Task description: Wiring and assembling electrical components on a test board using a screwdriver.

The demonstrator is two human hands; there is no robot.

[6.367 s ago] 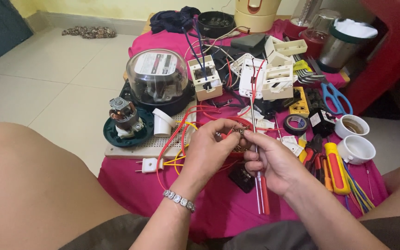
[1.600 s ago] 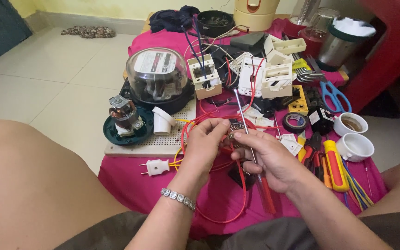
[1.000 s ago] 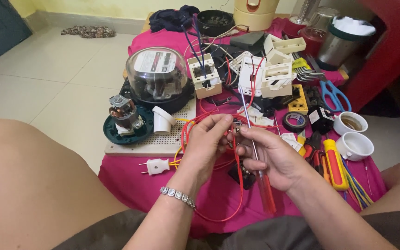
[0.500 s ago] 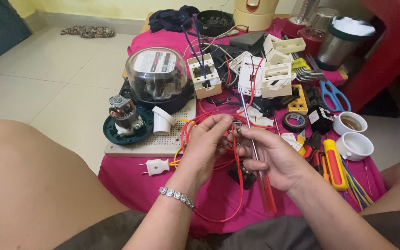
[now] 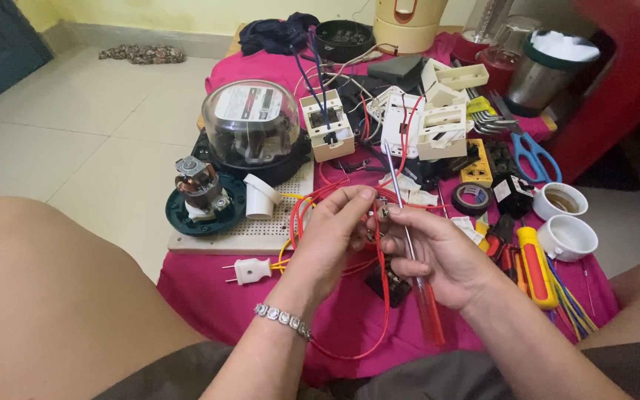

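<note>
The person's left hand [image 5: 335, 233] pinches a small electrical part [image 5: 381, 213] between thumb and fingertips, holding it just above the pink cloth [image 5: 209, 289] that covers the tabletop, with loops of red wire [image 5: 383, 296] trailing from it down toward the lap. The right hand [image 5: 438, 255] is closed around a screwdriver [image 5: 409, 252] with a clear red handle, and also steadies the part with its thumb and forefinger; the metal shaft points up and away past the fingers, so the tip is not on the part at this moment. The work in hand looks like fitting or fastening the wire at the small part, and doing it well would mean keeping the left-hand pinch firm and low on the part, so the terminal stays exposed, and bringing the tip square onto any screw rather than at a slant, lest it slip toward the fingertips. The wire loops should be kept clear of the shaft. Whether the wire end is already seated cannot be told, as the fingers hide it. Just beyond the hands lie a domed electricity meter [image 5: 253, 122], a small motor [image 5: 198, 181] and a white plug [image 5: 250, 270].
</note>
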